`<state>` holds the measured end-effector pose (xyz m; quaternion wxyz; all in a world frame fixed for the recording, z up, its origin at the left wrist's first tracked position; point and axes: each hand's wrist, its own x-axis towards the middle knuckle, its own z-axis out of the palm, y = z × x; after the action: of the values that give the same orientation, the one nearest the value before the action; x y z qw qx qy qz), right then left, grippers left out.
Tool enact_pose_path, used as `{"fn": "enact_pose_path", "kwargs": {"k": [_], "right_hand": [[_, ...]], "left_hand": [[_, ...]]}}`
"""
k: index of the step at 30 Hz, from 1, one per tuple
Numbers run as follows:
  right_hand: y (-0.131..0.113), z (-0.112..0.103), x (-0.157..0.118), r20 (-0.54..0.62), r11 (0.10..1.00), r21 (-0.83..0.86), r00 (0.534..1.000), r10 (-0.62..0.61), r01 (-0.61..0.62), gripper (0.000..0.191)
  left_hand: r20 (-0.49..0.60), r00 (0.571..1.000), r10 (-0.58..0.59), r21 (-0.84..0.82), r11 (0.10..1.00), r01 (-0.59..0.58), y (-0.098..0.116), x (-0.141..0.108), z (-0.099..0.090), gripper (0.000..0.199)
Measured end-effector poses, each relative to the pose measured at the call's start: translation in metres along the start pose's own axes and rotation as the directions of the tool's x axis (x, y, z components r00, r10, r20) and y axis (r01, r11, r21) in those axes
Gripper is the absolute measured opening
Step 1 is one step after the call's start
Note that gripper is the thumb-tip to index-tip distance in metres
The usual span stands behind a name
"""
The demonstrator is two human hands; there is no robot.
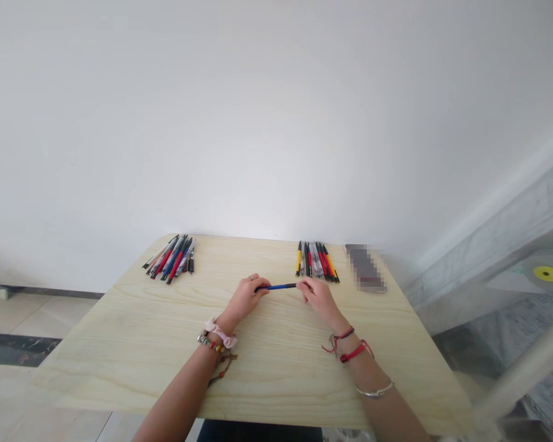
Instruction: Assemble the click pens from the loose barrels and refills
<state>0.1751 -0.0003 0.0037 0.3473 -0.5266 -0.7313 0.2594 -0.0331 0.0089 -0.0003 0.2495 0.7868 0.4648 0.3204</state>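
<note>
A blue pen (279,286) with a black grip is held level between my two hands above the middle of the table. My left hand (249,298) pinches its left end, and the fingers of my right hand (317,294) close on its right end, hiding the tip. Beyond my right hand lies a row of pens (316,261) in yellow, red, black and clear, placed side by side. A looser pile of pens (170,258) in red, blue, black and clear sits at the far left.
The pale wooden table (276,362) stands against a white wall (258,123). A dark pixelated rectangular object (366,268) lies at the back right. At the far right, beyond the table, is a grey round item with a yellow centre (548,274).
</note>
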Motion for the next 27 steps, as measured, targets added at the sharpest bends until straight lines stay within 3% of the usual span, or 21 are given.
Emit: {"fn": "enact_pose_path", "kwargs": {"k": [5, 10, 13, 17, 21, 24, 27], "right_hand": [[0.003, -0.006, 0.002, 0.012, 0.988, -0.075, 0.991, -0.135, 0.136, 0.013], [0.004, -0.001, 0.001, -0.031, 0.964, -0.243, 0.992, -0.122, 0.111, 0.024], [-0.001, 0.003, -0.001, -0.03, 0.962, -0.249, 0.992, -0.12, 0.108, 0.031], [-0.009, 0.005, -0.003, -0.011, 0.992, -0.115, 0.999, -0.046, 0.044, 0.035], [-0.009, 0.01, -0.003, 0.012, 0.99, 0.102, 0.995, 0.099, -0.1, 0.037], [-0.004, 0.015, 0.0, 0.046, 0.933, 0.3, 0.98, 0.194, -0.199, 0.037], [0.001, 0.015, 0.004, 0.007, 0.885, 0.426, 0.979, 0.203, -0.187, 0.037]], "left_hand": [[0.015, 1.0, -0.009, -0.005, 1.0, 0.009, 0.0, 0.0, 0.001, 0.015], [0.046, 0.999, 0.007, 0.004, 1.0, -0.007, -0.003, 0.0, 0.004, 0.02], [0.014, 1.0, 0.024, 0.057, 0.998, -0.025, -0.006, 0.0, 0.002, 0.02], [-0.027, 0.998, 0.056, 0.151, 0.987, -0.052, -0.008, -0.002, -0.003, 0.019], [-0.055, 0.996, 0.069, 0.197, 0.979, -0.057, -0.007, -0.002, -0.003, 0.02], [-0.071, 0.997, 0.021, 0.163, 0.987, -0.009, -0.005, -0.001, 0.0, 0.019], [-0.058, 0.997, -0.056, 0.029, 0.998, 0.057, -0.003, 0.001, 0.004, 0.017]]}}
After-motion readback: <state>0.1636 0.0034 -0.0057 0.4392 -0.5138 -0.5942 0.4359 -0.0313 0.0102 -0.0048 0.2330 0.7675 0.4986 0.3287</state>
